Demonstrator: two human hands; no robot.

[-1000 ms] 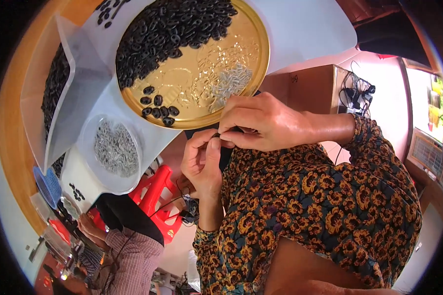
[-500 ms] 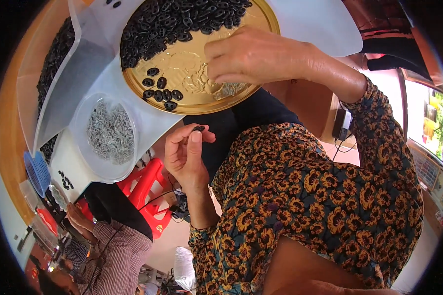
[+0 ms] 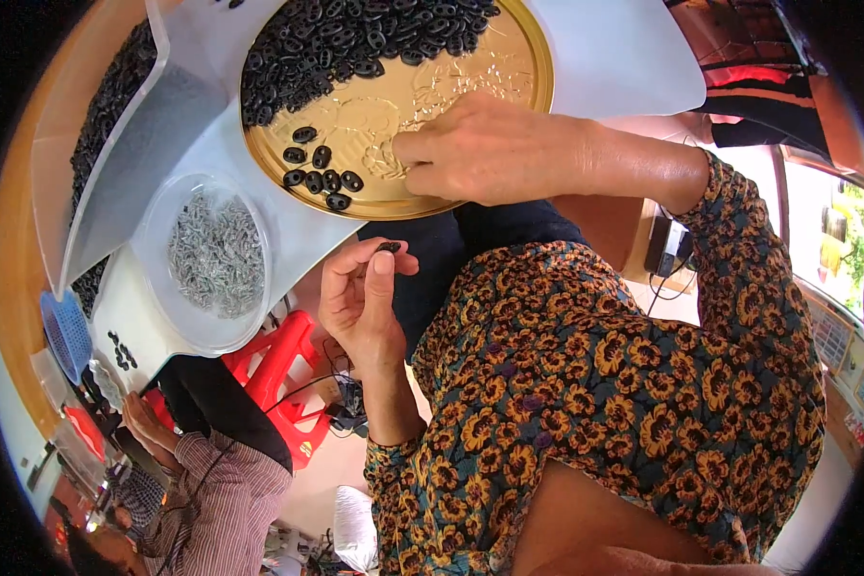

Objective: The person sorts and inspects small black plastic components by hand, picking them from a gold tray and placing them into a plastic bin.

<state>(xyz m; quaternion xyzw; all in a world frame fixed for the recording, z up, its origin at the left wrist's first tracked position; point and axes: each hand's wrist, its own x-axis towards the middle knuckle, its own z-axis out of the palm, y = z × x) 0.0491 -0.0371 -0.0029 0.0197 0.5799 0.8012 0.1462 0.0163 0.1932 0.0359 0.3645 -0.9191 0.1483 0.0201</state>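
My left hand (image 3: 365, 302) is closed in front of the tray's near edge, pinching a small black oval piece (image 3: 388, 247) between thumb and fingertips. My right hand (image 3: 480, 149) reaches over the near right part of a round gold tray (image 3: 543, 106), its fingers drawn together. Whatever those fingers hold is hidden. A heap of black oval pieces with two holes (image 3: 355, 43) fills the far left of the tray. Several loose black oval pieces (image 3: 331, 180) lie apart from the heap near the left rim.
Left of the tray stands a round clear tub (image 3: 216, 254) of small silvery metal parts. A clear plastic bin (image 3: 154, 144) with more black pieces is beyond it, near a blue basket (image 3: 65, 336). Another person's hands (image 3: 149, 422) work at lower left, beside a red stool (image 3: 288, 374).
My right hand has come down slightly toward the tray's near rim, now covering the silvery bits that showed under it. My left hand keeps its pinch almost in place.
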